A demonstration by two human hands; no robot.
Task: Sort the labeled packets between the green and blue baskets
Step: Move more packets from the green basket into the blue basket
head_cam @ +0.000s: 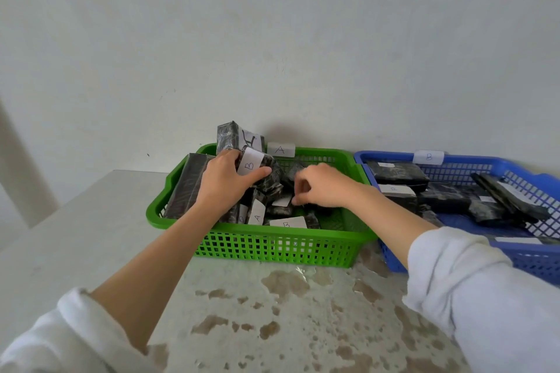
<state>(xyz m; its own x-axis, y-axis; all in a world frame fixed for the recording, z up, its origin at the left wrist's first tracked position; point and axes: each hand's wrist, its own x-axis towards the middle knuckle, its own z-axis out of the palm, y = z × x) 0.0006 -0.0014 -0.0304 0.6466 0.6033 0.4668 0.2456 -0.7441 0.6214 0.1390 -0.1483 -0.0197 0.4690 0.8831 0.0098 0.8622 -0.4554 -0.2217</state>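
Note:
A green basket [272, 247] tagged "A" on its far rim holds several dark wrapped packets with white labels. My left hand [222, 183] is inside it, gripping a dark packet labeled "B" [266, 172]. My right hand [321, 186] is also inside the green basket, fingers curled and pinching at a small packet [283, 206] near the middle. Packets labeled "A" [257, 212] and "B" [288, 222] lie by the near wall. The blue basket [533, 260] tagged "B" stands to the right, touching the green one, with several dark packets in it.
Both baskets sit on a pale, stained table [272, 312] against a white wall [272, 39]. The table's left edge [60, 206] runs diagonally past the green basket. One tall packet [235, 136] leans up over the green basket's far rim.

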